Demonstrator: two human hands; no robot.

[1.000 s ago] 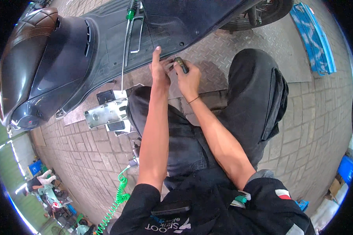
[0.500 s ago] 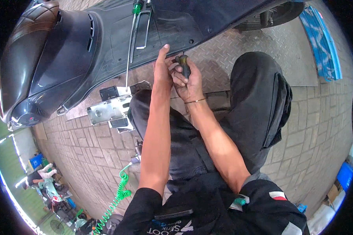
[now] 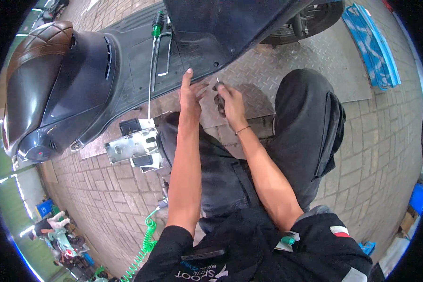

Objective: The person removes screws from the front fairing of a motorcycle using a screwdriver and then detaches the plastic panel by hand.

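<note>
A dark scooter's footboard [image 3: 132, 70] lies in front of me. Beside its lower edge, my left hand [image 3: 190, 97] is open, thumb up and fingers stretched out, holding nothing I can make out. To the right of it, my right hand [image 3: 234, 107] closes around the dark handle of a short screwdriver [image 3: 220, 99], whose thin shaft points up toward the footboard edge. A gap separates the two hands. On the footboard lie a long screwdriver with a green handle [image 3: 158, 24] and a bent metal rod [image 3: 168, 54].
Left of my knees, a silver metal plate [image 3: 129, 146] rests among dark parts on the brick floor. A coiled green hose [image 3: 148, 235] runs down at lower left. A blue metal toolbox [image 3: 373, 49] stands at upper right, past the scooter wheel [image 3: 310, 23].
My right hand has drawn apart from my left hand with the short screwdriver and turned its back upward. My left fingers have spread. The whole view has shifted slightly.
</note>
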